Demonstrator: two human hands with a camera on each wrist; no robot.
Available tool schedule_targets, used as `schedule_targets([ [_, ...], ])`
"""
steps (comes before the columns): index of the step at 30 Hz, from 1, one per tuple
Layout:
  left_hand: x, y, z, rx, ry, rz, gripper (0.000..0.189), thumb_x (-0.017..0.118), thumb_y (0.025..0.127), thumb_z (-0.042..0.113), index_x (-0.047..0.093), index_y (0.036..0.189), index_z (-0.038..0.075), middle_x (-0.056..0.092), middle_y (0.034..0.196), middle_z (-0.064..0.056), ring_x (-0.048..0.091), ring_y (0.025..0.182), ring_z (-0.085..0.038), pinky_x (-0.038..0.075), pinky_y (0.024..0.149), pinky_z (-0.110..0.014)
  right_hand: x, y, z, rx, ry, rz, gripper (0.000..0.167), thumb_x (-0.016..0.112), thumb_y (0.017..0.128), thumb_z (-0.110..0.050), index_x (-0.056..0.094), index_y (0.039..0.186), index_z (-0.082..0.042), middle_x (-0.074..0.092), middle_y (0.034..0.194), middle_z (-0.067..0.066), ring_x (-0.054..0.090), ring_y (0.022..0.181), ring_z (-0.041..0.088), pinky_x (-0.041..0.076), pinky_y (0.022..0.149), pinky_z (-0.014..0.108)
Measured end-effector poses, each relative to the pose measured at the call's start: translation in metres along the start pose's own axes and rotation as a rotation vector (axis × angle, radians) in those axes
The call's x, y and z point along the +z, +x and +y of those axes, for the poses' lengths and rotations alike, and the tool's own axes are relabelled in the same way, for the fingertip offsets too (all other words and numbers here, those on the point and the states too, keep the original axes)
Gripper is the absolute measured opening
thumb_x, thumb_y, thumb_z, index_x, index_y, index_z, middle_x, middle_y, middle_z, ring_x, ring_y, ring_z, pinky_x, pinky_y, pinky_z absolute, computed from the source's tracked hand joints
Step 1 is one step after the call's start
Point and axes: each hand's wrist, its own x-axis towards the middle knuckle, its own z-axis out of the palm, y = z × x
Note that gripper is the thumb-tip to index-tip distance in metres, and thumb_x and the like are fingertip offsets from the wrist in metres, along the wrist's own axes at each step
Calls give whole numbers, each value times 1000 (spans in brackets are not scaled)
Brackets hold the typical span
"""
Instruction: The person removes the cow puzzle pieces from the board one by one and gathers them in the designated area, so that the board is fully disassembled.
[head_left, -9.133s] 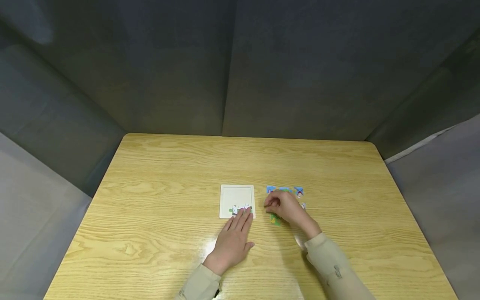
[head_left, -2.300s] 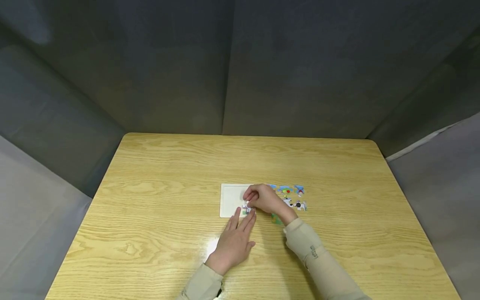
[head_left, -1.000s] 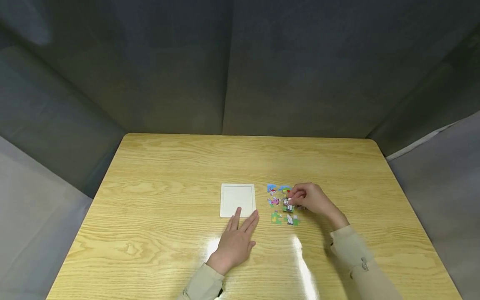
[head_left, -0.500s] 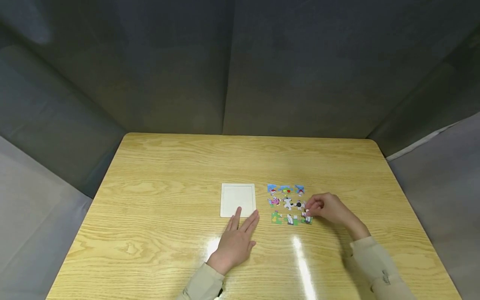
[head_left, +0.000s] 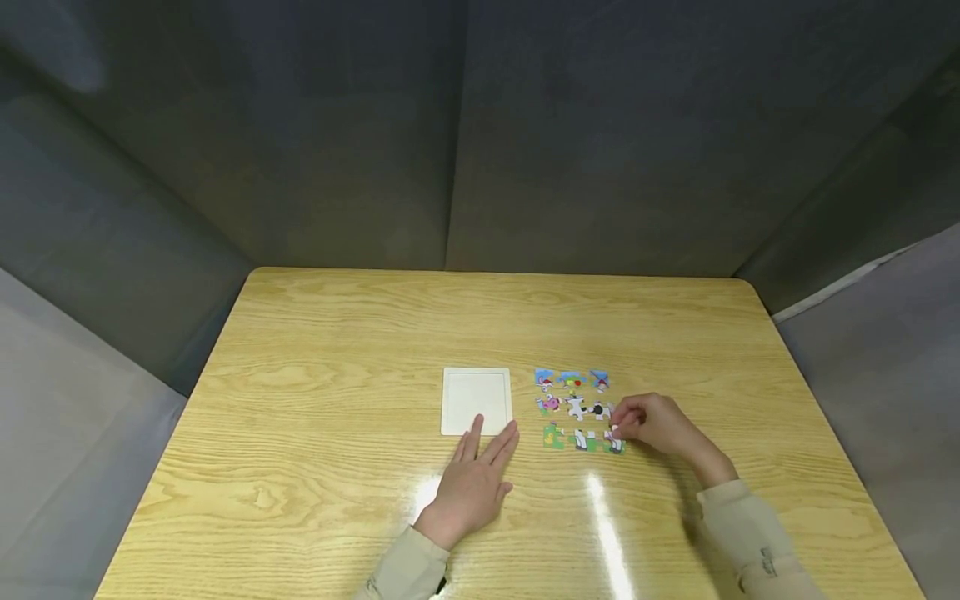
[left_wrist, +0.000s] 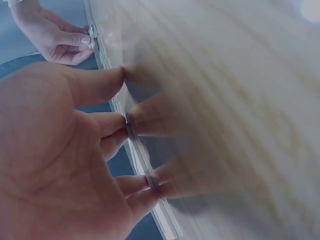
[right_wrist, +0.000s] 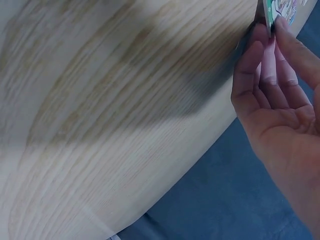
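My right hand point(head_left: 654, 425) pinches a jigsaw puzzle piece point(head_left: 614, 443) between thumb and fingers at the near right corner of a group of pieces. In the right wrist view the green-edged puzzle piece point(right_wrist: 270, 15) stands tilted in the fingertips. The other pieces lie in three rows, among them a pink one point(head_left: 550, 403), a white one point(head_left: 576, 407) and a green one point(head_left: 552, 436). Fingers spread and straight, my left hand point(head_left: 469, 492) rests with its fingertips at the near edge of the square white puzzle tray point(head_left: 476, 398), whose bare base shows.
A wood-grain table point(head_left: 322, 433) carries everything. Dark grey cloth panels point(head_left: 337, 167) rise behind it and at both sides. Blue-topped pieces point(head_left: 599, 380) form the far row, to the right of the tray.
Pieces earlier in the tray now lie in the group. My right hand has carried a puzzle piece rightward from the tray to the near row's end. The left hand stays by the tray.
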Motion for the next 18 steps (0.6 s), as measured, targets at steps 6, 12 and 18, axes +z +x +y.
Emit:
schedule_targets([
  [6,2,1,0,0,13,2,67,58,97,32,31,154,10,18,163,2,14,146,-42,23,116,-48,1,0,2,-15,-28,17,9,76,82,0,69,88,-1,67,76,6,62,69,16,51,61,23],
  [12,3,1,-1,6,19,10,67,58,98,32,31,154,10,18,163,1,14,146,-43,23,115,-49,4,0,1,-25,-71,41,9,77,81,0,69,87,-1,64,76,4,59,68,16,49,59,23],
  [18,3,0,-1,14,15,23,67,59,97,32,32,154,9,20,162,0,15,145,-44,24,115,-49,6,0,-1,-19,-88,50,9,77,82,-2,69,87,-3,62,74,1,55,67,14,46,58,23],
])
